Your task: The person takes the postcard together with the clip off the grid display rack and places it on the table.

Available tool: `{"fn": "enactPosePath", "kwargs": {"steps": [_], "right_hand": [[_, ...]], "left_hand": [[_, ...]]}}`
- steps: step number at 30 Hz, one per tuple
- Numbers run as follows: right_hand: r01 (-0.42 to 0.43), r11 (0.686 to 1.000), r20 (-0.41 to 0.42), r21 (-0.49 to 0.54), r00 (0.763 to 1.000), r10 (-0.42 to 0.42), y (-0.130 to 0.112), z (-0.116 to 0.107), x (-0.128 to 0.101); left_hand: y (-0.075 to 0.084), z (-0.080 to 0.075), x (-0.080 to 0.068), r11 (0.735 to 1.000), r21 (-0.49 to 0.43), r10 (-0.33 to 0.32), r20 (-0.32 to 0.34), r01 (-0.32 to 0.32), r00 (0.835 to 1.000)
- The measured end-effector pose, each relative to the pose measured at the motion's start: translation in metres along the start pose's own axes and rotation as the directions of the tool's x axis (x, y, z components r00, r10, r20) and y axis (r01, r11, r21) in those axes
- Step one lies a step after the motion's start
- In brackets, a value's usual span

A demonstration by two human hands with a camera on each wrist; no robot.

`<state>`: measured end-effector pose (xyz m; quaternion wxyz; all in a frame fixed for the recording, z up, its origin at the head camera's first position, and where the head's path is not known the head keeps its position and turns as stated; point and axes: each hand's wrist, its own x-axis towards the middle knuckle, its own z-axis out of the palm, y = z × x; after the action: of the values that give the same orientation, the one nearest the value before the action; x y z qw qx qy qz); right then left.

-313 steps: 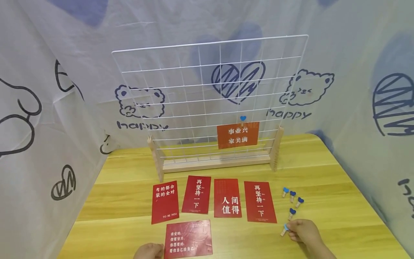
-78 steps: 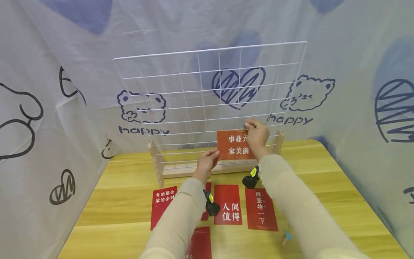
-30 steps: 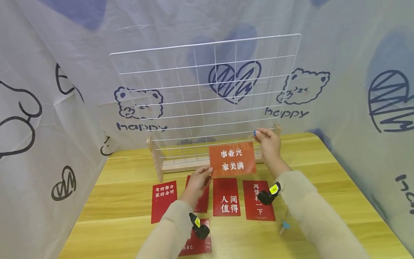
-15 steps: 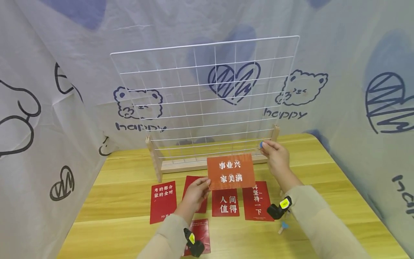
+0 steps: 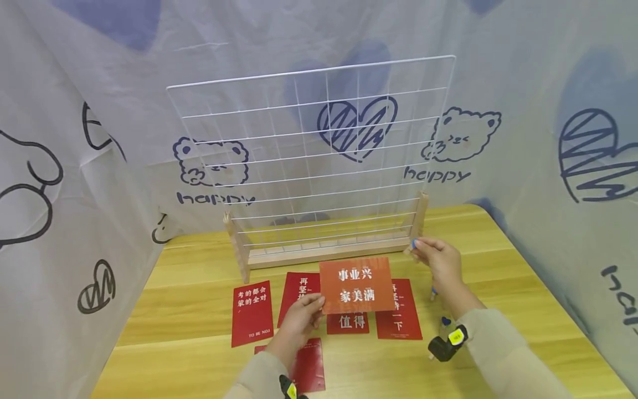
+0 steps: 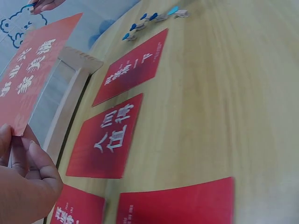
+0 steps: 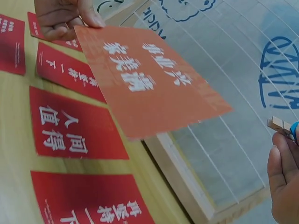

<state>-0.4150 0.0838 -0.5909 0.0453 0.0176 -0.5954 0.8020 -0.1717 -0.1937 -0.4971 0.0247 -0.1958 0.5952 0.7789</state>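
Orange card (image 5: 356,285) now off the wire grid (image 5: 319,155), hovering before its wooden base | left hand (image 5: 299,320) pinching card's corner | right hand (image 5: 440,264) pinching freed blue clip (image 5: 414,243) beside grid | unclipping looks finished.

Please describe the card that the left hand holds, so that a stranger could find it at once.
In front of the white wire grid on the wooden table, the left hand holds one card in the air. It is orange and landscape; the others lie flat, darker red.
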Motion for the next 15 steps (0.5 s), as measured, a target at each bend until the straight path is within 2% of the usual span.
{"fn": "enactPosePath", "kwargs": {"steps": [8,15], "right_hand": [[-0.036,0.998,0.008,-0.054,0.999,0.036,-0.013,-0.017,-0.031],[-0.109,0.987,-0.018,-0.120,0.994,0.108,-0.021,-0.033,-0.056]], "left_hand": [[-0.015,-0.004,-0.009,0.999,-0.009,-0.034,0.026,0.034,0.999],[-0.029,-0.007,-0.015,0.998,-0.001,-0.066,0.057,0.066,0.996]]}}
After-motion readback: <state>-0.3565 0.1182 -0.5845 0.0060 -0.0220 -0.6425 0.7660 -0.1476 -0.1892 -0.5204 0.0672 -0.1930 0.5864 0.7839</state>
